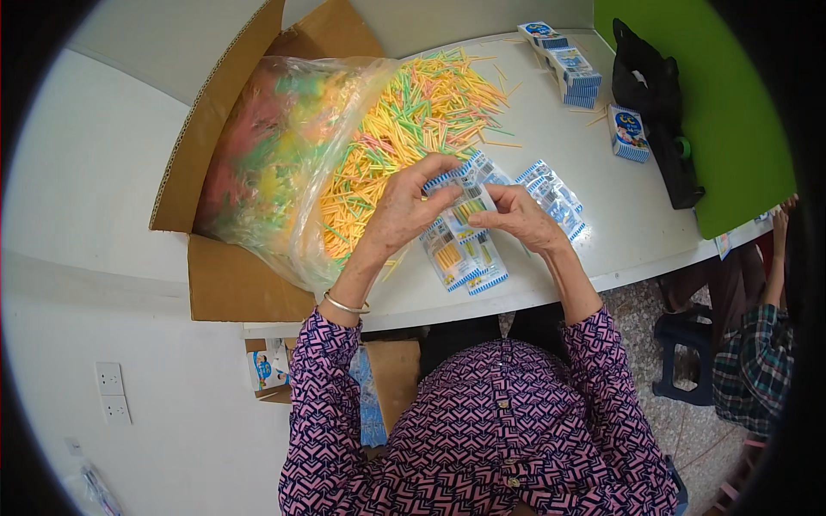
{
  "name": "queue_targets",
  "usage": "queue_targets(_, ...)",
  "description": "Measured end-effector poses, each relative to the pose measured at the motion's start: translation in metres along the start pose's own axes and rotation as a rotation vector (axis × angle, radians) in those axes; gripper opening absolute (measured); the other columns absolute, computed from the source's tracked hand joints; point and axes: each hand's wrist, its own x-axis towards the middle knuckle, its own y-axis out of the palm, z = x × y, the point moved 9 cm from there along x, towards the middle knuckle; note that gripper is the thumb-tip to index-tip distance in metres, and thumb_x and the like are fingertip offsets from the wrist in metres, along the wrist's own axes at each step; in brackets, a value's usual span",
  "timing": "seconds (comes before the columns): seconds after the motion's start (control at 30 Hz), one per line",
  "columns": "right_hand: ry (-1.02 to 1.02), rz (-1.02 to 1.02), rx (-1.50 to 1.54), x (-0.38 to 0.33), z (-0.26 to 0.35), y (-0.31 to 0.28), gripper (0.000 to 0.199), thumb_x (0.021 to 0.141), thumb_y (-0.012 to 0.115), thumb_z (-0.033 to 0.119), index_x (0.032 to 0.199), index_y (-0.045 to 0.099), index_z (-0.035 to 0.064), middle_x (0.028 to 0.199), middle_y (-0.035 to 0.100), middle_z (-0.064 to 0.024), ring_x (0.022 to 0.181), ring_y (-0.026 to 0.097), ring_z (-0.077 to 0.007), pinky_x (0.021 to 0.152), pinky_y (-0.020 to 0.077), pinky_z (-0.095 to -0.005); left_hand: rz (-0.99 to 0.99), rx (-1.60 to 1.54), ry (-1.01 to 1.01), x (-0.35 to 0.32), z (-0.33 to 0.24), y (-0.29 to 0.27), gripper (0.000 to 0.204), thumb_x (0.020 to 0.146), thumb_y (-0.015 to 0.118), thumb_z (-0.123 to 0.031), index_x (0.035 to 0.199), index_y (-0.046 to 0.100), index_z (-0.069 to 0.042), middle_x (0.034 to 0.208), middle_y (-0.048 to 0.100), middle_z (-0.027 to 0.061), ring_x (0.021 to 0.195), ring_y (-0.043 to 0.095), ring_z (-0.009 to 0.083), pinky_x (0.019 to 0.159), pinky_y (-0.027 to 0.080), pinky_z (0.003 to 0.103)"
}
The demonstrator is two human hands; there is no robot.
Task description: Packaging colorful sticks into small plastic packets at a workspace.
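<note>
Above the table's near edge, my left hand and my right hand pinch a small flat packet between thumbs and fingers. The packet is partly clear with blue-and-white striped edges, and thin green and yellow sticks show through it. My fingers cover parts of its sides. Just below lie two similar packets, overlapping, with yellow or green sticks inside. To the right of my right hand rests a group of packets. Beside my left hand spreads a big heap of loose thin sticks, yellow, green and pink.
A large cardboard box on its side holds a clear plastic bag of sticks. Small blue-and-white boxes stand at the back right, near a black tape dispenser and a green partition. Another person's checked sleeve shows at right.
</note>
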Motion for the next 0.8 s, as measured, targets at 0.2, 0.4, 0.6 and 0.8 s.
queue_targets(0.2, 0.165, 0.031, -0.198, -0.002, -0.023, -0.005, 0.025, 0.081, 0.071, 0.012, 0.101, 0.068, -0.0019, 0.091, 0.069, -0.0046, 0.079, 0.063, -0.0077, 0.074, 0.0488, -0.0226, 0.097, 0.111, 0.008, 0.009, -0.001, 0.011, 0.039, 0.077, 0.068, -0.017, 0.110, 0.058, 0.001, 0.100, 0.064, 0.0137, 0.086, 0.061, 0.0218, 0.077, 0.049, 0.033)
queue_targets(0.4, 0.191, 0.072, -0.238, -0.008, -0.027, 0.004, 0.024, 0.080, 0.072, 0.016, 0.096, 0.069, -0.0019, 0.086, 0.069, -0.0044, 0.079, 0.062, -0.0069, 0.072, 0.0482, -0.0218, 0.096, 0.030, 0.055, 0.001, 0.001, 0.011, 0.042, 0.076, 0.069, -0.019, 0.109, 0.057, 0.003, 0.097, 0.063, 0.0165, 0.085, 0.061, 0.0240, 0.075, 0.048, 0.033)
queue_targets(0.6, 0.234, 0.028, -0.212, -0.021, -0.032, 0.009, 0.026, 0.081, 0.071, 0.019, 0.095, 0.069, -0.0035, 0.082, 0.068, -0.0028, 0.073, 0.060, -0.0052, 0.067, 0.0466, -0.0208, 0.252, 0.185, -0.081, -0.010, 0.015, 0.020, 0.040, 0.081, 0.069, -0.013, 0.115, 0.055, 0.002, 0.103, 0.060, 0.0052, 0.093, 0.054, 0.0105, 0.081, 0.046, 0.026)
queue_targets(0.8, 0.066, 0.091, -0.441, -0.026, -0.009, 0.015, 0.035, 0.080, 0.070, 0.027, 0.100, 0.065, -0.0015, 0.083, 0.067, -0.0041, 0.070, 0.058, -0.0090, 0.059, 0.0440, -0.0247, 0.259, 0.015, -0.176, -0.030, 0.048, 0.012, 0.040, 0.081, 0.071, -0.016, 0.113, 0.056, 0.002, 0.098, 0.058, 0.0033, 0.088, 0.052, 0.0090, 0.078, 0.045, 0.025)
